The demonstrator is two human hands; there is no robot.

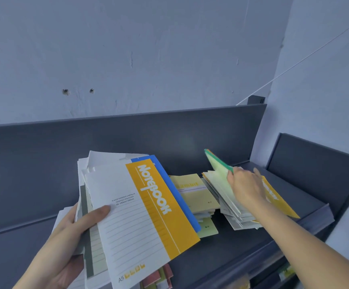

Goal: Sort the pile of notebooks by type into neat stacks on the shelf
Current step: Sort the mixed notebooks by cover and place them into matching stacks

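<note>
Notebooks in a fanned bundle (148,205) are gripped by the left hand (71,236), thumb on top. A pale yellow stack (194,192) lies on the shelf (252,257). The right hand (246,188) pinches a green notebook (219,165), tilted over the right stack (232,211).

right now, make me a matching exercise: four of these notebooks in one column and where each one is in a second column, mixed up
Things
1. orange-banded notebook
2. blue-banded notebook
3. green-edged notebook
4. pale yellow notebook

Places
A. lying flat on the shelf, between the two hands
B. tilted up, gripped by the right hand
C. on top of the bundle held by the left hand
D. directly under the top notebook of that bundle

Pairs: 1-C, 2-D, 3-B, 4-A
</note>
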